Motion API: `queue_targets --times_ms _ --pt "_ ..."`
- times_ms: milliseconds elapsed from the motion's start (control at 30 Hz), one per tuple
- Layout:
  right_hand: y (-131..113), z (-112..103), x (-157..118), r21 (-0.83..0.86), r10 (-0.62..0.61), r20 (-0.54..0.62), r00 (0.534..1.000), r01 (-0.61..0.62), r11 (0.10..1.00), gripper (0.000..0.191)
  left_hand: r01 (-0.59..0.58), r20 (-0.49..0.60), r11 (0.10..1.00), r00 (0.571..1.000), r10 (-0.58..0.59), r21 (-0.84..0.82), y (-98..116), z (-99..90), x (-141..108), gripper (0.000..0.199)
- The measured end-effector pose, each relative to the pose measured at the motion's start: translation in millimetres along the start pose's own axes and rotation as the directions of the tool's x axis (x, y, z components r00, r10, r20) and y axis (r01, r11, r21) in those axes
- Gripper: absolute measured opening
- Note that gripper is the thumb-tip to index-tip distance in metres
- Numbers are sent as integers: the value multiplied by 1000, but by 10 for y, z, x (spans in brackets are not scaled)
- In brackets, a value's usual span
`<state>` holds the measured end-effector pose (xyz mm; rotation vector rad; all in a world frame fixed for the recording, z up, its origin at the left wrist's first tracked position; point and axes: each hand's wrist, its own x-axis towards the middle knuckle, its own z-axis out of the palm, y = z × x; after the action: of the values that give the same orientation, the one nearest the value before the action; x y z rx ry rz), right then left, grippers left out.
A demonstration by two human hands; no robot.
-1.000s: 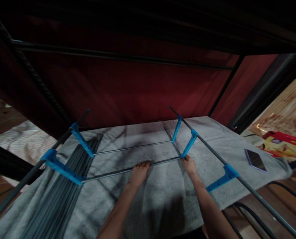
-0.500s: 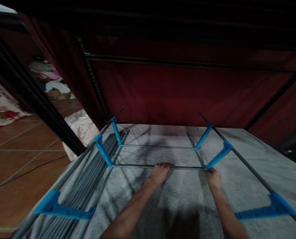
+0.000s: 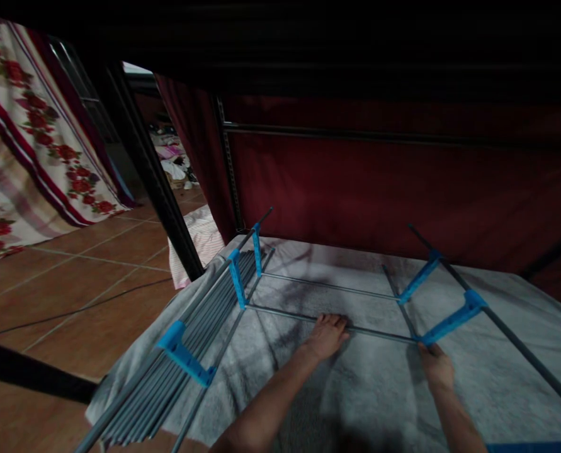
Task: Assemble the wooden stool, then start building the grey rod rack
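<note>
My left hand (image 3: 328, 335) is closed over the nearer grey crossbar (image 3: 280, 312) of a frame of grey tubes and blue brackets. At the bar's right end, my right hand (image 3: 437, 367) grips the joint where the bar, a long lower tube (image 3: 405, 314) and a blue bracket (image 3: 450, 322) meet; its fingertips are partly hidden. A second crossbar (image 3: 327, 285) runs behind, parallel to the first. On the left side, blue brackets (image 3: 186, 355) link an upper and a lower tube.
Several loose grey tubes (image 3: 167, 384) lie bundled at the left on the grey blanket (image 3: 356, 396). A dark post (image 3: 152, 170) stands at the left, with a tiled floor (image 3: 96, 277) beyond. Dark red cloth (image 3: 346, 189) hangs behind. A dark beam crosses above.
The view has turned to the left, so the frame and hands appear further right and more of the floor and flowered cloth shows. Both hands keep their places on the frame.
</note>
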<state>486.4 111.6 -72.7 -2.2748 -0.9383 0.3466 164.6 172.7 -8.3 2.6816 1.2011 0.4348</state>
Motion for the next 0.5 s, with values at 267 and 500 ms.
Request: queue_targets --times_ms 267,500 --pt "-85 -41 -68 247 -26 -26 999 32 969 53 381 -536 864 678 -503 -329 -670 -425 -1019 34" --pt "-185 -22 -52 240 1 -12 1000 2 971 50 622 -442 505 270 -856 -598 -1547 -813 -1399 42"
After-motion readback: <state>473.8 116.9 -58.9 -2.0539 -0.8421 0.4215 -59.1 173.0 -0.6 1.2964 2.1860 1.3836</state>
